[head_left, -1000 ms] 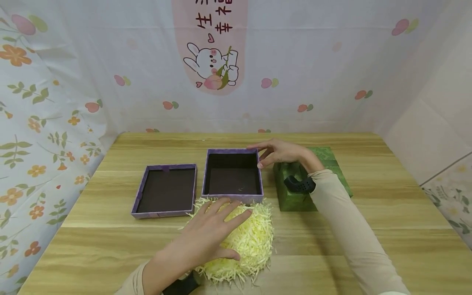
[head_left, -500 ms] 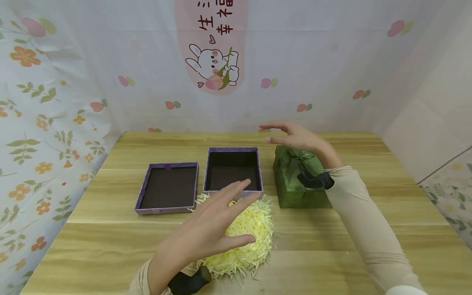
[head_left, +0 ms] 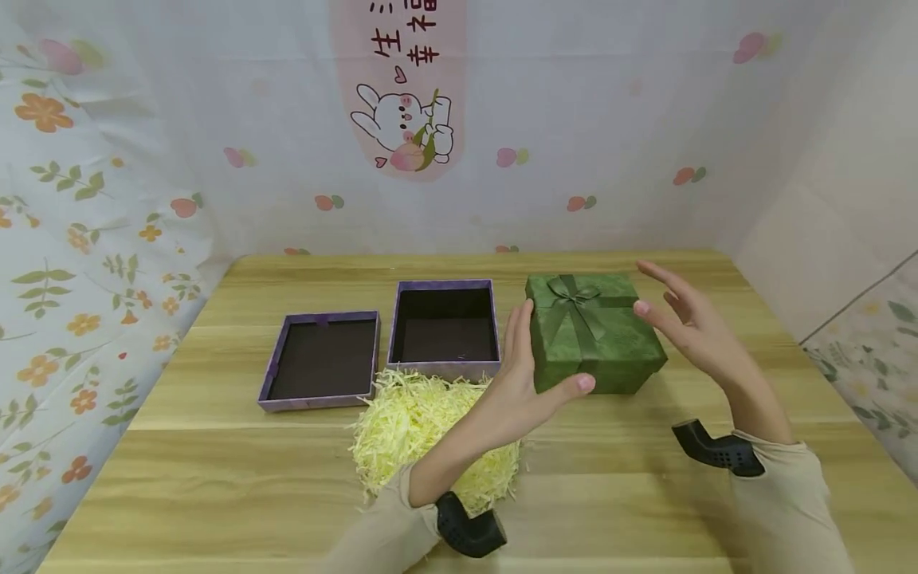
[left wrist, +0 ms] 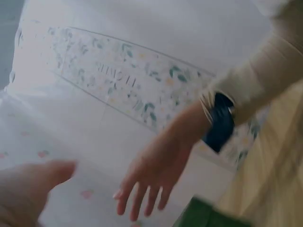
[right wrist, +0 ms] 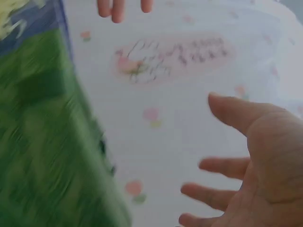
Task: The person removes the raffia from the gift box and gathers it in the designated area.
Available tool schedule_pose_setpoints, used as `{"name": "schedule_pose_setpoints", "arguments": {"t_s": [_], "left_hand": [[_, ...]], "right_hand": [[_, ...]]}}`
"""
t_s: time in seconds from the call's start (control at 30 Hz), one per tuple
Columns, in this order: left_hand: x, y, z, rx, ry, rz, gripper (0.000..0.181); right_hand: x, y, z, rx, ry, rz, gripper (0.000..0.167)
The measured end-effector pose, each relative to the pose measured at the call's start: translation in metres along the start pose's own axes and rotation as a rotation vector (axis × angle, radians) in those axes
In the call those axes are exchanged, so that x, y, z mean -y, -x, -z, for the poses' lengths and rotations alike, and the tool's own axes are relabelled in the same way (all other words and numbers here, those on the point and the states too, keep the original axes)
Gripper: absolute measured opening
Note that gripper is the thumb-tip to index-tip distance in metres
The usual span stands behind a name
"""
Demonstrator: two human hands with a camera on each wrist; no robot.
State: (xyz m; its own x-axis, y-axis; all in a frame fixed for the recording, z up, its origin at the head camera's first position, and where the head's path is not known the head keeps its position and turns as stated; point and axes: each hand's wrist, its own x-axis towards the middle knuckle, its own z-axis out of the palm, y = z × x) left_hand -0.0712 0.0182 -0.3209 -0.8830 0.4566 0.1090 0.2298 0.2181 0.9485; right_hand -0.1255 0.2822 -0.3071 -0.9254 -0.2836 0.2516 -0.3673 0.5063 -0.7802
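Note:
A green gift box [head_left: 602, 351] with a ribbon bow on its lid stands on the right of the table. My left hand [head_left: 512, 399] is at its left front, fingers extended and thumb spread, holding nothing. On the other side, my right hand [head_left: 696, 323] hovers near the box's right edge with its fingers spread apart. The right wrist view has the green box blurred at left, apart from the right hand [right wrist: 265, 165]. A purple-edged open box [head_left: 445, 327] with a dark inside sits left of the green one. Pale yellow shredded paper [head_left: 423, 422] lies in front of it, partly behind my left forearm.
A shallow purple-edged lid [head_left: 323, 359], inside up, lies left of the open box. Behind the wooden table [head_left: 215, 470] hangs a white printed cloth [head_left: 610, 104], and a floral cloth [head_left: 86, 319] hangs at the left side.
My right hand has left the open box's right edge and moved right, past the green box. My left hand has moved right from above the shredded paper to the green box's left side.

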Motion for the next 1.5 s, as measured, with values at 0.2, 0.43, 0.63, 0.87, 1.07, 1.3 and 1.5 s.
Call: {"name": "schedule_pose_setpoints", "arguments": {"t_s": [0.2,0.43,0.63,0.87,1.07,1.3,1.5], "left_hand": [[0.005,-0.032,-0.033,-0.158,0.139,0.056,0.108],[0.029,-0.044,-0.046,-0.273,0.032,0.019,0.112],[0.05,-0.041,-0.053,-0.21,0.065,0.141,0.107],[0.057,-0.046,-0.052,-0.188,0.121,0.184,0.095],[0.057,-0.048,-0.052,-0.208,0.05,0.19,0.088],[0.058,-0.048,-0.049,-0.226,0.007,0.152,0.087],[0.058,-0.049,-0.046,-0.223,-0.009,0.147,0.086]], "right_hand": [[-0.025,0.006,0.003,0.102,-0.05,-0.169,0.076],[-0.047,0.018,-0.002,0.319,0.011,-0.285,0.106],[-0.061,0.032,-0.011,0.333,0.0,-0.268,0.108],[-0.063,0.028,-0.008,0.319,-0.025,-0.224,0.099],[-0.062,0.023,-0.004,0.376,-0.011,-0.16,0.084],[-0.062,0.021,-0.004,0.371,0.0,-0.14,0.075],[-0.061,0.022,-0.003,0.374,0.019,-0.136,0.08]]}}
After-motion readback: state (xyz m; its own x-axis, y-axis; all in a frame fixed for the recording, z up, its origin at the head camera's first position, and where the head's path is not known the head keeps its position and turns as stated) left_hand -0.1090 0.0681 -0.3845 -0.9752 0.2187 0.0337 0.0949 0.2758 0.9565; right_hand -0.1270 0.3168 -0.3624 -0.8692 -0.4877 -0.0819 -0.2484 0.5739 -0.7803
